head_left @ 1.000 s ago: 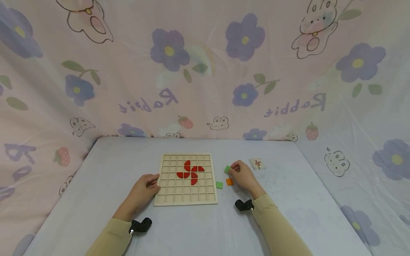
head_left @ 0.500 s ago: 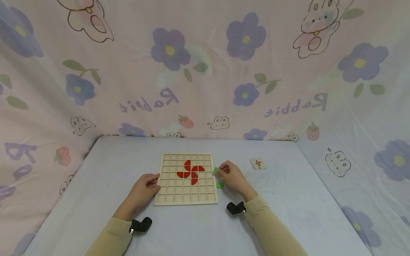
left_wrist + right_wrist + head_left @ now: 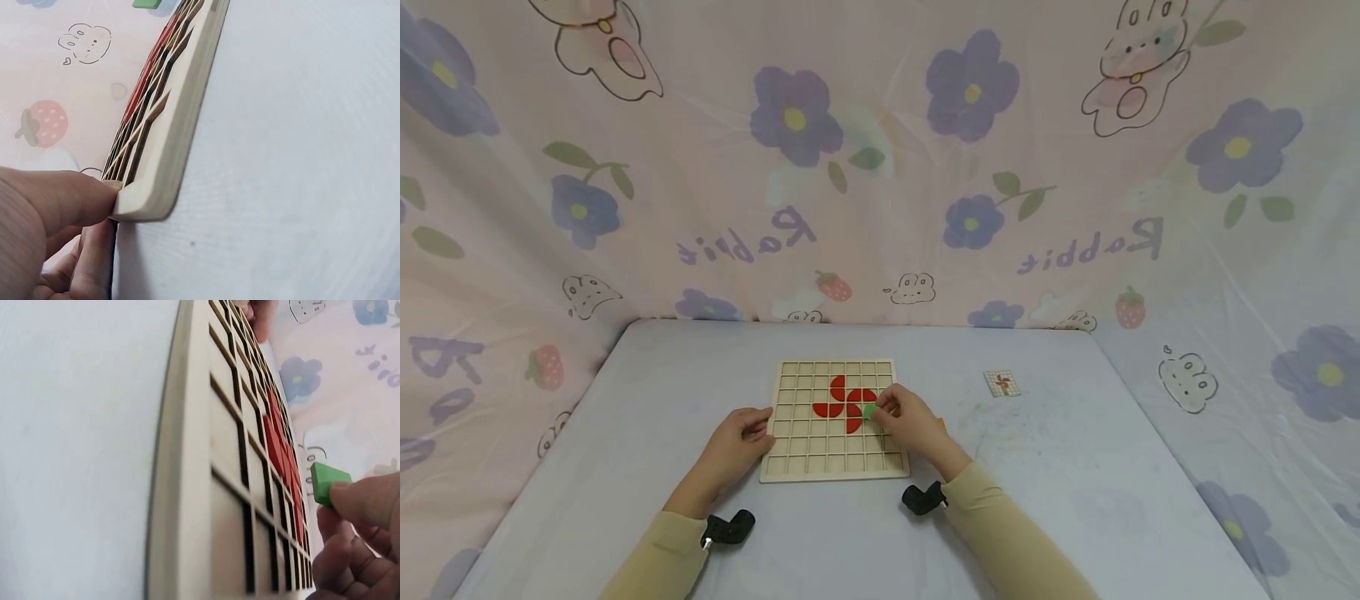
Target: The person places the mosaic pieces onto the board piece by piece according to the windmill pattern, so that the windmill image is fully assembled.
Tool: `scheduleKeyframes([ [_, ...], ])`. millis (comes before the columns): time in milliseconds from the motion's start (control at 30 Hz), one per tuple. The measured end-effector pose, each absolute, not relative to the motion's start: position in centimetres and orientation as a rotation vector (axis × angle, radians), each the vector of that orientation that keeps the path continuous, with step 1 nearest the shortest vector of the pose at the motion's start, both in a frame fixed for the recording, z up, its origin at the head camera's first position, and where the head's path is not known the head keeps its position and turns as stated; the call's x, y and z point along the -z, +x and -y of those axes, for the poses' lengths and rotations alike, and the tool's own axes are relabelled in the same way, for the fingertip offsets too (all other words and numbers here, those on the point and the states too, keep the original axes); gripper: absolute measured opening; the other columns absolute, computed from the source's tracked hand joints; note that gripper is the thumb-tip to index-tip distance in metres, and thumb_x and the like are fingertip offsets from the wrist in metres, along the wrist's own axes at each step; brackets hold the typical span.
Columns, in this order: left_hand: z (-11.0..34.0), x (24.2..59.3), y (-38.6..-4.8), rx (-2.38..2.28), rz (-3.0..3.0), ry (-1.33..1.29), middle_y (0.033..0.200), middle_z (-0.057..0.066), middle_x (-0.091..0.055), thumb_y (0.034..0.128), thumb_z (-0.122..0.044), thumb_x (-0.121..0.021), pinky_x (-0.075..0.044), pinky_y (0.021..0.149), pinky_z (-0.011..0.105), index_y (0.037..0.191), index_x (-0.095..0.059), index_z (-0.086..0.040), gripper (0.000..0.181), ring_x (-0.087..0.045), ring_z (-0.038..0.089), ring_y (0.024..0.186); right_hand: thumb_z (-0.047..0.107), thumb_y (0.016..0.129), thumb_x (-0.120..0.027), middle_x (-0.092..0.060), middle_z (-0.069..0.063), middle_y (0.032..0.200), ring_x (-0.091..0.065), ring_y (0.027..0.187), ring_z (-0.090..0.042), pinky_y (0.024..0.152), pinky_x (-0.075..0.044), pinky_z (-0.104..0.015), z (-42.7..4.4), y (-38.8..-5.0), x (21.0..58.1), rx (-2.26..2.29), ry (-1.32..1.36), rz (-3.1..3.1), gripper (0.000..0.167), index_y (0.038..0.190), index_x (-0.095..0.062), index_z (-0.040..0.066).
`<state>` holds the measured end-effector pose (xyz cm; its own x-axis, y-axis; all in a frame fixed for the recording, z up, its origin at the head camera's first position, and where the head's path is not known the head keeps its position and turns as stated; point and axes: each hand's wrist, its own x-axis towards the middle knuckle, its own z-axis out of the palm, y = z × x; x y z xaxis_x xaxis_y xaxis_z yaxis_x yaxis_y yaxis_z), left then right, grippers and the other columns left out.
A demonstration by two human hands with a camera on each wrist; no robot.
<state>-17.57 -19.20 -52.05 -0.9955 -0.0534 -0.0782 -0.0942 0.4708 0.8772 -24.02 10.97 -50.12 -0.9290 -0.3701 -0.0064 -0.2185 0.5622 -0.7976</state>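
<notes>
A pale wooden grid board [image 3: 797, 468] lies on the table with red quarter-round pieces [image 3: 829, 410] forming a pinwheel near its middle. My left hand [image 3: 735, 447] holds the board's left edge, its thumb at the rim in the left wrist view. Between right thumb and finger, my right hand [image 3: 917, 422] pinches a green square tile [image 3: 870, 411] over the board, just right of the red pieces. The right wrist view shows that green tile held above the grid. An orange tile [image 3: 942, 423] peeks out behind the right hand.
A small card [image 3: 1002, 383] printed with a grid and a pinwheel picture lies at the right rear of the table. White cloth covers the table [image 3: 1060, 500], and a patterned curtain [image 3: 880, 183] hangs behind and at both sides.
My right hand has carried the green tile leftward from beside the board to over its grid. The other green tile is now hidden behind that hand. My left hand has stayed put.
</notes>
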Motion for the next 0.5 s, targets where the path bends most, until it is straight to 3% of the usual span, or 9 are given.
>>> scheduleKeyframes([
  [500,19.3,51.9,-17.5,-1.616,-2.623,-0.143,0.129,0.018,-0.046,0.0876,-0.001,-0.066,-0.048,0.088,0.020,0.134,-0.052,0.005,0.049,-0.051,0.026,0.113,0.027,0.095,-0.063,-0.058,0.005,0.085,-0.053,0.075,-0.012,0.063,-0.047,-0.026,-6.6,-23.0,50.1,1.195,-0.574,-2.586,0.009,0.095,-0.057,0.019],
])
